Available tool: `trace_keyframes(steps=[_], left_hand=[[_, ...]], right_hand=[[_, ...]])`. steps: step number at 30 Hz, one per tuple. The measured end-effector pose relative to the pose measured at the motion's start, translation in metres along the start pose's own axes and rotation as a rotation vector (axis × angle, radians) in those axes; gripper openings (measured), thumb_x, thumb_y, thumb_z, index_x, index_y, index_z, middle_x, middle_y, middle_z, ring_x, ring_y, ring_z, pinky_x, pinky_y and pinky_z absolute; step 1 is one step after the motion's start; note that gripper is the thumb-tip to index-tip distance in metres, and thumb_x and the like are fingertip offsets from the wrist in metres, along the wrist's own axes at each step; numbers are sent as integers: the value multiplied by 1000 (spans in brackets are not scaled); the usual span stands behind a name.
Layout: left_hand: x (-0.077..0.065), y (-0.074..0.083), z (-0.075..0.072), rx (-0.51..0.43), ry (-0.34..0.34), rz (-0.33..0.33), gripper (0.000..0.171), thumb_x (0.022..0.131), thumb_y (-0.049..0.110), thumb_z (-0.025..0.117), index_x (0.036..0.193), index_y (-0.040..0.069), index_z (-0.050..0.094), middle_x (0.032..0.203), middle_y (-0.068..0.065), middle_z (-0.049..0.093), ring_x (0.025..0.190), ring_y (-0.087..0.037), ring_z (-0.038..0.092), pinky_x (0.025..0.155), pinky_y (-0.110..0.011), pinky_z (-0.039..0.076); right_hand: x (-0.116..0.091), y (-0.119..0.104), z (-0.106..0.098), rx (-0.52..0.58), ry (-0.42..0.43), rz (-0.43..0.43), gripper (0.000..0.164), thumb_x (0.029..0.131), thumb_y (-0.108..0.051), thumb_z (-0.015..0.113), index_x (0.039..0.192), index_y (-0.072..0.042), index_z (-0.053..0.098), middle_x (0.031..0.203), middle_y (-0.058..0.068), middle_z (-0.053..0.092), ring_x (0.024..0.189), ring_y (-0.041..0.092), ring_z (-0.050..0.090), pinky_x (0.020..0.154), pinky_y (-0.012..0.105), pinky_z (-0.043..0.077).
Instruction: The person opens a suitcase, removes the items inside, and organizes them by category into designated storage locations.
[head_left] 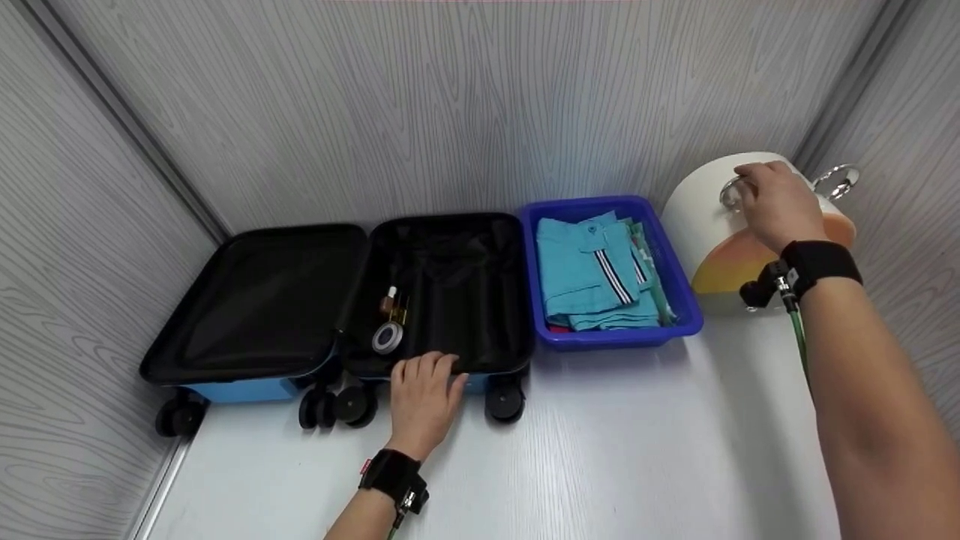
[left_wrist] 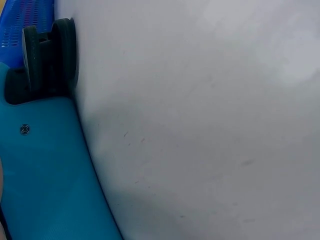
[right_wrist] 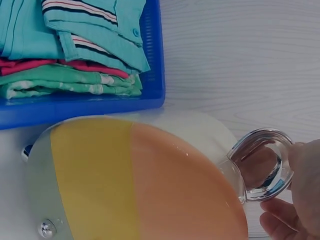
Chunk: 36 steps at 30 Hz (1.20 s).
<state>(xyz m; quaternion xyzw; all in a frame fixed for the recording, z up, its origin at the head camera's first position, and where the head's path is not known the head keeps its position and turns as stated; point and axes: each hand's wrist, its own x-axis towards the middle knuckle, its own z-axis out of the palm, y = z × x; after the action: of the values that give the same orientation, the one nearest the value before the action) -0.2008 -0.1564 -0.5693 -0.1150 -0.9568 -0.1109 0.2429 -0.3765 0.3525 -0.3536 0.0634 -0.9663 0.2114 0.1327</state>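
My left hand [head_left: 424,397] rests on the front rim of an open blue suitcase with a black lining [head_left: 457,300], its fingers over the edge and thumb out to the side. In the left wrist view the suitcase's blue side [left_wrist: 45,160] and a black wheel [left_wrist: 62,55] show. My right hand [head_left: 784,202] holds a silver ring handle [right_wrist: 267,165] on a rounded white case [head_left: 701,191] with yellow and orange panels. A second ring handle [head_left: 836,180] stands at the case's right. Inside the suitcase lie a round silver-rimmed item [head_left: 388,338] and a small brown bottle with a white cap [head_left: 388,301].
A blue plastic basket [head_left: 615,341] with folded turquoise clothes [head_left: 581,270] stands between the suitcase and the white case. The suitcase's other half [head_left: 262,300] lies at the left. Grey wood-grain panels [head_left: 450,105] rise behind and at both sides.
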Motion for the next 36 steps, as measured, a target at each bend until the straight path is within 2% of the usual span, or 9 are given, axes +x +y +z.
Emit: trace_keyframes(steps=[6, 15, 22, 27, 36], left_hand=[[1, 0, 1, -2, 4, 5, 37, 106, 47, 52, 125, 18, 65, 122, -6, 60, 111, -30, 54, 105, -51, 36], [1, 1, -1, -6, -40, -14, 39, 107, 48, 48, 127, 19, 65, 124, -6, 59, 114, -30, 53, 107, -49, 33], [2, 1, -1, -3, -39, -12, 39, 107, 48, 49, 127, 19, 65, 123, -6, 60, 113, -30, 53, 106, -49, 34], [3, 0, -1, 0, -31, -7, 39, 107, 48, 49, 128, 19, 64, 124, -6, 59, 113, -30, 52, 106, -50, 33], [4, -1, 0, 0, -43, -4, 41, 108, 49, 46, 129, 19, 64, 124, -7, 59, 115, -30, 52, 107, -50, 33]], right_hand=[[-5, 1, -6, 3, -17, -14, 42, 109, -25, 48, 137, 4, 57, 137, 33, 49, 121, 56, 48, 100, 66, 36], [-13, 5, -18, -54, -37, -84, 34, 107, -25, 53, 123, 4, 63, 123, 30, 57, 109, 54, 54, 94, 66, 39], [-18, 3, -36, -71, -169, -84, 37, 107, -30, 53, 123, 1, 64, 123, 27, 59, 111, 47, 55, 95, 64, 39], [-23, -1, -48, -100, -225, -92, 36, 105, -33, 59, 120, -2, 66, 120, 25, 63, 109, 44, 57, 91, 63, 41], [-27, -13, -62, -214, -331, -131, 31, 104, -28, 62, 116, 0, 69, 112, 26, 67, 102, 42, 62, 83, 61, 48]])
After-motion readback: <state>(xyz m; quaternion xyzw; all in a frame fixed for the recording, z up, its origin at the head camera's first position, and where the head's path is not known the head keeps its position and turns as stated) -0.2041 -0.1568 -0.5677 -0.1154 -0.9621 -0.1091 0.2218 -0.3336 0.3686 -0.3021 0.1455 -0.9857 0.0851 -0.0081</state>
